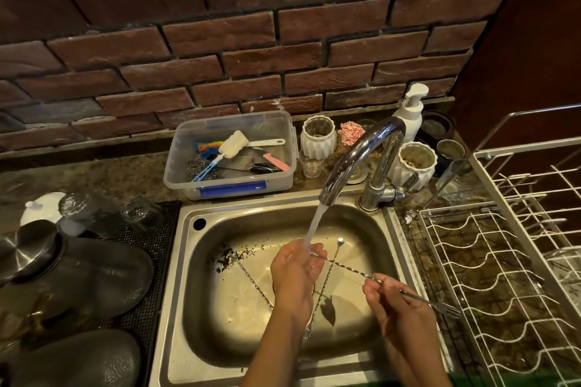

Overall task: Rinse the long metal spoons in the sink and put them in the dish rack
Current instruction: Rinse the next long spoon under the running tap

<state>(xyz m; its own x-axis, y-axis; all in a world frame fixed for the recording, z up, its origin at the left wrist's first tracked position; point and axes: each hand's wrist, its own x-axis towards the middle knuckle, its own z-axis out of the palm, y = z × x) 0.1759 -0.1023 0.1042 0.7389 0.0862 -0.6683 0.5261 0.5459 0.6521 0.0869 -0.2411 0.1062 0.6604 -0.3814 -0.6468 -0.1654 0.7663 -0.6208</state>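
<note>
Water runs from the chrome tap (358, 154) into the steel sink (195, 261). My right hand (396, 302) pinches a long twisted metal spoon (352, 269) near its forked end, which points toward the rack. My left hand (295, 270) cups the spoon's bowl end under the stream, so that end is hidden. Two more long spoons lie in the basin: one (330, 267) runs from the back to the front under the held spoon, another (251, 280) lies to the left, partly behind my left hand. The white wire dish rack (490, 261) stands right of the sink.
Dark debris lies at the back left of the basin. Behind the sink stand a clear plastic tub (229, 185) of brushes and scourers, white ribbed jars (317, 138), a small glass and a soap pump (412, 110). Glasses, lids and dark dishes sit on a mat at left.
</note>
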